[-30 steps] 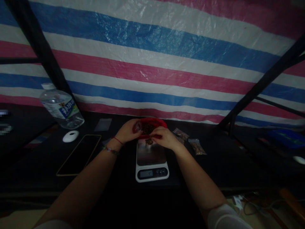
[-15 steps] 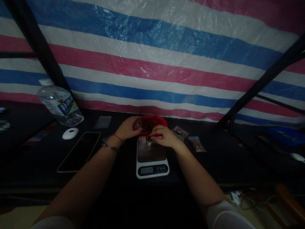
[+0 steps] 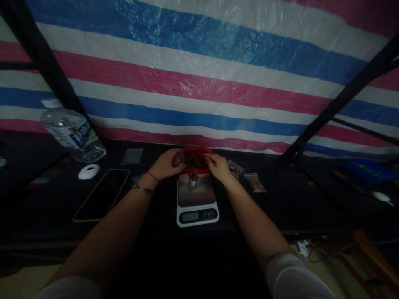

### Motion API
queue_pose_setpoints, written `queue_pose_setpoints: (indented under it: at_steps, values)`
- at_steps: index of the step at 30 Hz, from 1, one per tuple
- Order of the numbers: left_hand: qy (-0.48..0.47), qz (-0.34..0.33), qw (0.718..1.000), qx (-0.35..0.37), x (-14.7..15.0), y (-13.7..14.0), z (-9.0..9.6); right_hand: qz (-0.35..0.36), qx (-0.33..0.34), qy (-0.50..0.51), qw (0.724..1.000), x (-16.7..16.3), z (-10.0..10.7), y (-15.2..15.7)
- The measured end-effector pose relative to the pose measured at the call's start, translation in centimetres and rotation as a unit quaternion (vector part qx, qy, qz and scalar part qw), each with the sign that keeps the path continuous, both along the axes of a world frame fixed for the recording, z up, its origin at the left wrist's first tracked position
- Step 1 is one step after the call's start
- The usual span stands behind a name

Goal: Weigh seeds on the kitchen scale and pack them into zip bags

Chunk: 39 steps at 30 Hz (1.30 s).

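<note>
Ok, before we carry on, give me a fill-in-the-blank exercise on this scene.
1. The left hand and right hand are at a container coloured ____.
2. The small cup stands on a digital ____.
3. The phone lies to the cup's ____.
4. The bottle's cap is coloured ____.

Missing words: red; scale; left; white.

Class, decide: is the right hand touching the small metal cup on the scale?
Apart. The head view shows a gap between the right hand, at the red container, and the small metal cup.
</note>
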<state>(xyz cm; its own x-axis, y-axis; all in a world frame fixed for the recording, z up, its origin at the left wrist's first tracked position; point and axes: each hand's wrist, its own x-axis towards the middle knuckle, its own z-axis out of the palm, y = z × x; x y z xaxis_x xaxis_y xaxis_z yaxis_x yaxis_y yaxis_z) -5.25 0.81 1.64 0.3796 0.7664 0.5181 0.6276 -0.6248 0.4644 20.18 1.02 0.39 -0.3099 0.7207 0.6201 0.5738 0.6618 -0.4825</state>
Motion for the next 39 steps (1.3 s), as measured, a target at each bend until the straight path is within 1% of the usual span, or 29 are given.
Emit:
queue_pose_setpoints:
  at_steps: [4,8,12,15,18,21,25,32,35,39]
  values:
    - [0.0,-0.004,1.0,-0.015,0.3,-0.2,0.2,0.013,0.009,0.008,1.0,0.2,-0.1,0.2]
    - [-0.004,-0.017,1.0,-0.019,0.4,-0.3,0.3,0.047,0.02,-0.022,0.998,-0.2,0.4,-0.5]
    - [-0.012,-0.018,1.0,-0.02,0.3,-0.2,0.2,0.075,0.004,-0.035,0.997,-0.7,1.2,-1.4]
    - [-0.016,-0.017,1.0,-0.018,0.3,-0.3,0.2,0.121,-0.012,-0.031,0.992,-1.0,1.9,-2.0]
    - [-0.019,-0.023,0.999,-0.017,0.4,-0.4,0.3,0.18,-0.033,-0.07,0.981,-1.3,2.4,-2.5]
    - [-0.022,-0.027,0.999,-0.022,0.3,-0.4,0.3,0.204,-0.053,-0.114,0.971,-1.8,2.4,-2.9]
    - [-0.022,-0.021,0.999,-0.026,0.3,-0.2,0.0,0.2,-0.067,-0.133,0.968,-2.4,2.2,-3.0]
    - [-0.02,-0.023,0.999,-0.022,0.2,0.0,-0.1,0.165,-0.085,-0.148,0.971,-2.5,2.3,-3.1]
    - [-0.015,-0.019,0.999,-0.028,0.2,-0.1,0.0,0.168,-0.076,-0.129,0.975,-2.1,2.5,-3.0]
    - [-0.015,-0.021,0.999,-0.03,0.3,-0.2,0.1,0.149,-0.049,-0.099,0.983,-1.4,3.1,-2.9]
